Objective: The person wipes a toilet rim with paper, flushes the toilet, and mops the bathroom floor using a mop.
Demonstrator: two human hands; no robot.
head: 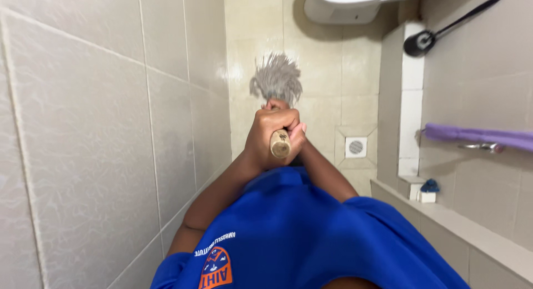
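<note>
I look straight down a mop's wooden handle (pixel 280 144), seen end-on. My left hand (pixel 269 131) wraps around the top of the handle. My right hand (pixel 300 134) grips the same handle just beside and below it, and is mostly hidden behind the left. The grey string mop head (pixel 276 78) rests on the beige tiled floor (pixel 322 106) beyond my hands. My blue shirt (pixel 300 233) fills the lower part of the view.
A tiled wall (pixel 100 128) stands close on the left. A white toilet (pixel 344 3) is at the top, with a black toilet brush (pixel 425 42) to its right. There is a floor drain (pixel 356 147), a purple towel (pixel 477 136) and a ledge (pixel 461 222) holding a small blue-and-white object (pixel 428 190).
</note>
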